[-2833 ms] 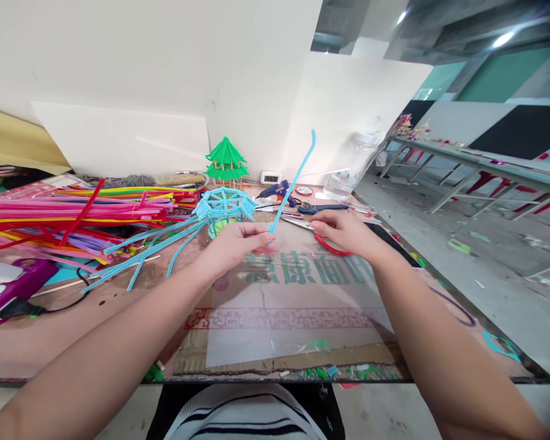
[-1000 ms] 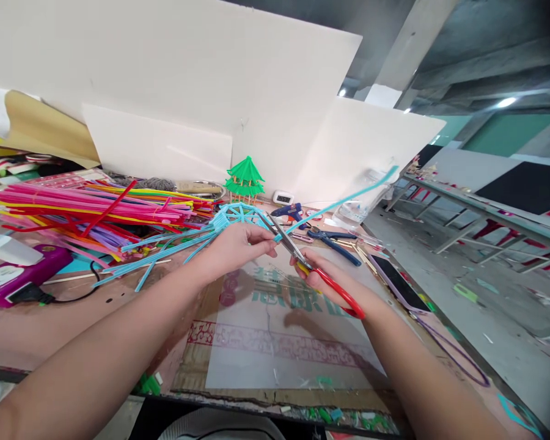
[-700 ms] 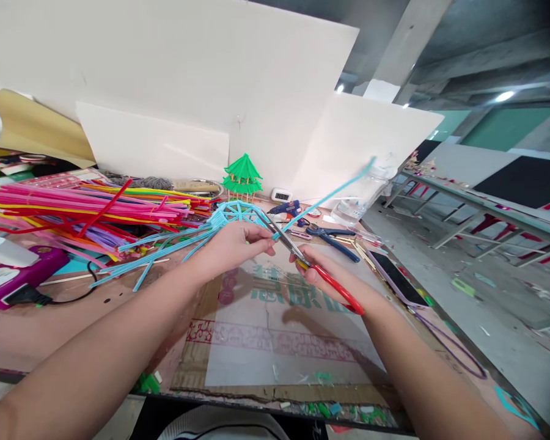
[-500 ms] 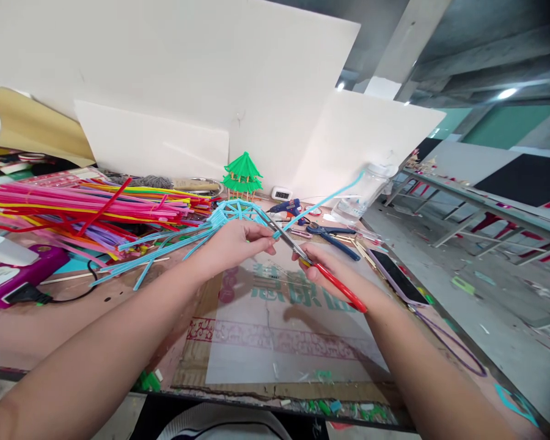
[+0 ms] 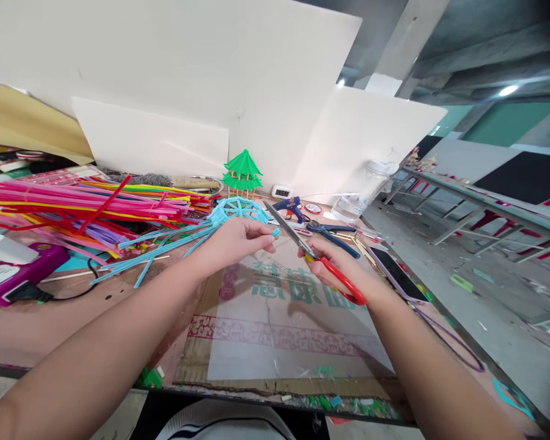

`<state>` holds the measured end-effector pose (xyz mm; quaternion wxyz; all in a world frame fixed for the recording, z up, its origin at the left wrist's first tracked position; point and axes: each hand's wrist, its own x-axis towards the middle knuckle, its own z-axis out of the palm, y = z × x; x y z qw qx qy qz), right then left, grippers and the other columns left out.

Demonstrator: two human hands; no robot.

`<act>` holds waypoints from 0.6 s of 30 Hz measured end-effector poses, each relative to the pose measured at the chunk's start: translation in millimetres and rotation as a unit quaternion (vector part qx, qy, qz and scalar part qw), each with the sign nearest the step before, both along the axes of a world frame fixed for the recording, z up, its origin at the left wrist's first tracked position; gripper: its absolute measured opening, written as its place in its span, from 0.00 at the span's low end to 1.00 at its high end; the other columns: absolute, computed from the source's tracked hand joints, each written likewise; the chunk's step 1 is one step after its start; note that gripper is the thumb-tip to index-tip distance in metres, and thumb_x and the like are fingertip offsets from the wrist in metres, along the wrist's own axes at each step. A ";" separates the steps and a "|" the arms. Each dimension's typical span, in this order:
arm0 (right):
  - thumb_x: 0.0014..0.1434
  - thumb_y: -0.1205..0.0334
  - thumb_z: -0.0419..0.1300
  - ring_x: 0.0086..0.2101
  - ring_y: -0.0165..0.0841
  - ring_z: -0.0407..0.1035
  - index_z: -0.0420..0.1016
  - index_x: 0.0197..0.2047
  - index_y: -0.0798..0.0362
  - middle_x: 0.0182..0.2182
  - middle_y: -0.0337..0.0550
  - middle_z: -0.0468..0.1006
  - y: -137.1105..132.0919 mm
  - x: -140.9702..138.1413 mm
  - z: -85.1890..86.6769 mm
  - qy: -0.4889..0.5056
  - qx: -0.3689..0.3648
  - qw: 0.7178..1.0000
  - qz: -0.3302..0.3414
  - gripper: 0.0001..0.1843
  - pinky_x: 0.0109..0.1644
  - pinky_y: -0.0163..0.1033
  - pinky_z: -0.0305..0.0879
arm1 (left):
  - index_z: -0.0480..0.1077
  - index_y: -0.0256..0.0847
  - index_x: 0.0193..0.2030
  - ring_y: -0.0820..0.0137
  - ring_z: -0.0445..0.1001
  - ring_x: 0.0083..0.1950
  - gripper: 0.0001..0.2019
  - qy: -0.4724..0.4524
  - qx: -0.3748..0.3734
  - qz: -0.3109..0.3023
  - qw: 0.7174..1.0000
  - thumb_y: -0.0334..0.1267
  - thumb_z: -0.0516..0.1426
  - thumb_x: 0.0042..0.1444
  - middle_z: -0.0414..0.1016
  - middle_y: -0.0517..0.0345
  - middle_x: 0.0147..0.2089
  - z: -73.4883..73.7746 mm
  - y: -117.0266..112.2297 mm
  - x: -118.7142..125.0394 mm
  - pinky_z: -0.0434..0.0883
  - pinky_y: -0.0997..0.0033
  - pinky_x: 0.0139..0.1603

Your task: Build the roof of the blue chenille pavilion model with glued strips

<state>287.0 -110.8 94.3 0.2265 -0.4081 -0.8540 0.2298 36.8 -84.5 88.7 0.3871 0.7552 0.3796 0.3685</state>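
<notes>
My left hand (image 5: 245,241) is closed in a pinch, and the short end of a light blue pipe cleaner (image 5: 275,233) sticks out at its fingertips. Just to the right, my right hand (image 5: 332,260) grips scissors by their red handles (image 5: 346,284). The scissor blades (image 5: 291,229) point up and left, close together, a little apart from the blue end. Behind my left hand stands a light blue pipe-cleaner structure (image 5: 238,208) with spokes. Loose light blue pipe cleaners (image 5: 165,244) stretch out to its left.
Bundled coloured pipe cleaners (image 5: 87,205) lie at the left, near a purple power strip (image 5: 50,269). At the back are a green-roofed model (image 5: 242,171), a small clock (image 5: 282,192), a glue gun (image 5: 291,208) and a plastic bottle (image 5: 364,189). Pliers (image 5: 334,235) and a phone (image 5: 396,272) lie right.
The long blue pipe cleaner that ran up right from my left fingertips is no longer seen there; a short end shows. The scissors have moved slightly away from my left hand.
</notes>
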 end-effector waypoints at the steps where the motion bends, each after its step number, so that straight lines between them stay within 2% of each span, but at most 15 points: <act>1: 0.59 0.40 0.52 0.26 0.31 0.62 0.70 0.43 0.52 0.28 0.40 0.69 0.8 2.7 -0.2 0.005 -0.016 1.000 -0.014 0.23 0.28 0.36 0.59 | 0.76 0.39 0.33 0.70 0.76 0.34 0.12 -0.007 -0.008 0.000 1.000 0.45 0.57 0.54 0.81 0.58 0.32 -1.5 1.4 -0.3 0.68 0.74 0.35; 3: 0.60 0.41 0.51 0.22 0.29 0.61 0.69 0.46 0.51 0.26 0.38 0.68 5.7 11.0 -2.2 0.007 -0.049 0.998 -0.050 0.23 0.25 0.35 0.57 | 0.75 0.39 0.34 0.68 0.76 0.34 0.12 -0.022 -0.024 0.014 0.999 0.46 0.58 0.53 0.81 0.57 0.33 -4.4 4.6 -1.2 0.68 0.73 0.35; 5: 0.60 0.43 0.53 0.21 0.29 0.61 0.68 0.48 0.52 0.24 0.36 0.68 15.4 23.5 -7.2 -0.003 -0.047 0.994 -0.100 0.23 0.25 0.35 0.58 | 0.74 0.38 0.34 0.66 0.78 0.37 0.13 -0.042 -0.035 0.040 0.998 0.47 0.58 0.52 0.81 0.56 0.34 -7.2 8.1 -2.4 0.69 0.70 0.39; 8: 0.54 0.45 0.61 0.31 0.35 0.69 0.71 0.49 0.52 0.32 0.41 0.75 34.8 46.4 -19.7 -0.060 0.033 0.986 -0.151 0.25 0.36 0.40 0.66 | 0.72 0.39 0.36 0.63 0.79 0.41 0.14 -0.070 -0.047 0.071 0.994 0.48 0.59 0.52 0.82 0.55 0.36 -10.9 12.8 -4.1 0.70 0.67 0.45; 10: 0.50 0.47 0.64 0.39 0.40 0.71 0.72 0.52 0.51 0.40 0.45 0.77 45.3 58.9 -29.6 -0.101 0.035 0.985 -0.134 0.28 0.45 0.44 0.67 | 0.70 0.40 0.38 0.61 0.80 0.42 0.15 -0.075 -0.054 0.079 0.993 0.50 0.60 0.51 0.82 0.55 0.35 -12.4 14.8 -4.9 0.70 0.66 0.45; 13: 0.53 0.55 0.62 0.47 0.42 0.71 0.72 0.55 0.50 0.50 0.47 0.76 51.6 65.7 -41.5 -0.126 0.009 0.987 -0.096 0.26 0.51 0.46 0.67 | 0.68 0.41 0.40 0.61 0.80 0.42 0.17 -0.078 -0.057 0.077 0.992 0.51 0.60 0.51 0.82 0.54 0.36 -13.3 16.2 -5.7 0.70 0.66 0.42; 16: 0.55 0.65 0.57 0.51 0.41 0.69 0.72 0.56 0.49 0.54 0.47 0.74 48.7 60.2 -44.4 -0.149 0.012 0.987 -0.056 0.24 0.55 0.46 0.65 | 0.68 0.40 0.40 0.62 0.80 0.42 0.17 -0.083 -0.050 0.075 0.992 0.51 0.60 0.51 0.82 0.54 0.36 -13.7 17.5 -6.9 0.71 0.68 0.41; 18: 0.56 0.67 0.57 0.51 0.41 0.69 0.73 0.56 0.49 0.53 0.49 0.74 44.9 53.8 -40.7 -0.181 0.032 0.982 -0.042 0.24 0.56 0.46 0.64 | 0.69 0.40 0.40 0.62 0.80 0.42 0.17 -0.087 -0.045 0.076 0.992 0.50 0.60 0.51 0.82 0.54 0.37 -14.1 18.4 -7.5 0.71 0.69 0.40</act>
